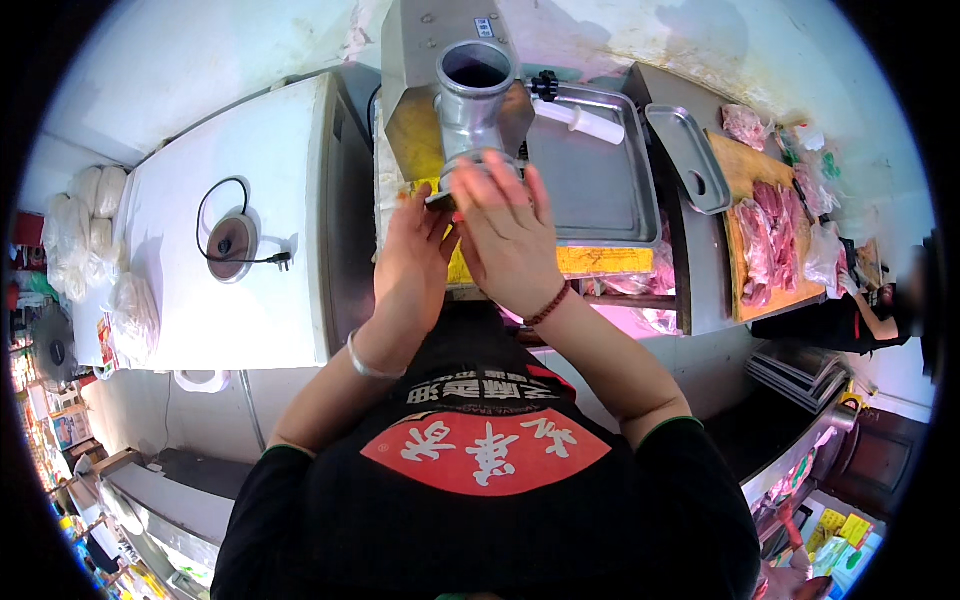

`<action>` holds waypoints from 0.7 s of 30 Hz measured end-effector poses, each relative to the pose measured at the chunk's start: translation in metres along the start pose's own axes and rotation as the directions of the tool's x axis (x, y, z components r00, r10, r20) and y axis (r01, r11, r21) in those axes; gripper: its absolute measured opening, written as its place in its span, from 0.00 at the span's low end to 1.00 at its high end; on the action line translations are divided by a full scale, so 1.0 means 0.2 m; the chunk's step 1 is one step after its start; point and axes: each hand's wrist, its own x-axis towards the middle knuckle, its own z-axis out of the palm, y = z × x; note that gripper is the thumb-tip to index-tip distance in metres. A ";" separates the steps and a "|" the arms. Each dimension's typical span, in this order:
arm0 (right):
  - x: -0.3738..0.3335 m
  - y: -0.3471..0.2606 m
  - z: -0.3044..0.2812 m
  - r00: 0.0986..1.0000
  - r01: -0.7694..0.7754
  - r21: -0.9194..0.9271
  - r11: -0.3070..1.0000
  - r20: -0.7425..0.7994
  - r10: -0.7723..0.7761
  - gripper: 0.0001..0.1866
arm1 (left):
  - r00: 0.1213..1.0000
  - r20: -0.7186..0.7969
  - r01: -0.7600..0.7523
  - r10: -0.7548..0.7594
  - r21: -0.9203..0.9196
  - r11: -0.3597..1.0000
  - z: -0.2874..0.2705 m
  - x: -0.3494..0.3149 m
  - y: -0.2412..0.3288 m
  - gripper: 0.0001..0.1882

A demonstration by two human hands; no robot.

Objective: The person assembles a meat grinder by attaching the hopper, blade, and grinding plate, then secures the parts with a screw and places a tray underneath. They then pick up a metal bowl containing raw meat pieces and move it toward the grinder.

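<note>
In front of me stands a metal meat grinder (470, 120) with a round upright feed tube. My right hand (508, 235) lies over its front end, fingers stretched out and slightly apart, palm toward the machine. To its left, my left hand (412, 262) is raised at the same front end, with its fingers bent around a small dark edge just below the barrel. What that piece is, I cannot make out. The right hand partly hides the grinder's mouth. A white plastic pusher (585, 122) rests on the metal tray (600, 190) to the right.
A white freezer (270, 300) at left bears a round device with a plugged cord (232, 245) and bagged goods (68, 235). Right of the tray are a slotted metal lid (690, 160) and a wooden board (735, 235) with raw meat (770, 240). Another person's arm (875, 315) shows far right.
</note>
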 end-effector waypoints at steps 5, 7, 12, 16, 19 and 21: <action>-0.57 0.11 0.27 0.871 -0.434 0.138 0.890 0.318 0.375 0.08 | 0.294 0.944 -0.692 -0.152 0.319 0.648 0.14 -0.34 0.35 0.26; -0.68 0.03 0.23 0.719 -0.601 0.258 0.757 0.589 0.369 0.10 | 0.657 0.753 -0.523 -0.039 0.492 0.696 0.07 -0.30 0.32 0.24; -0.24 -0.03 -0.09 0.951 -0.269 0.343 0.900 -0.053 0.304 0.16 | 0.973 -0.213 0.133 -0.089 0.201 0.971 -0.17 -0.02 0.00 0.22; -0.05 -0.03 -0.06 0.982 -0.187 0.143 0.972 0.002 0.188 0.28 | 0.982 0.033 0.188 -0.186 -0.245 0.951 -0.17 0.06 -0.14 0.29; -0.14 0.02 0.06 0.930 -0.366 0.160 0.917 0.033 0.365 0.26 | 0.992 -0.042 -0.121 0.122 0.012 0.993 0.04 -0.06 -0.05 0.29; -0.31 0.01 0.19 0.792 -0.609 0.311 0.730 0.184 0.582 0.22 | 0.898 0.348 -0.431 0.271 0.567 0.702 0.05 -0.25 -0.02 0.30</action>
